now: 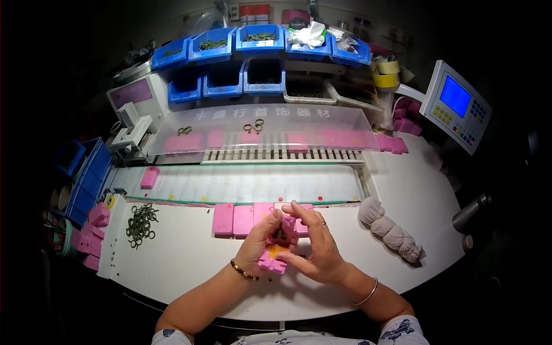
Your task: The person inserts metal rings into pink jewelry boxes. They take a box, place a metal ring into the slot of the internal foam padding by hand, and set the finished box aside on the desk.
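Close in front of me, above the white table, both my hands are on a pink rubber mould (272, 264). It looks parted, with something dark inside and an orange-yellow patch on its lower part. My left hand (257, 242) is closed around its left side, thumb up along the edge. From the right, my right hand (317, 248) grips it, thumb on the lower part and index finger by the top; its other fingertips are partly hidden. Just beyond my hands stands a row of pink mould blocks (243, 220), partly covered by my fingers.
Dark green rings (141, 225) lie piled at left; a rolled whitish cloth (391, 233) lies at right. Behind run a pale conveyor track (230, 183) with one pink block (150, 177) and a clear cover (218, 123). Blue bins (223, 86) and a control panel (457, 106) stand beyond.
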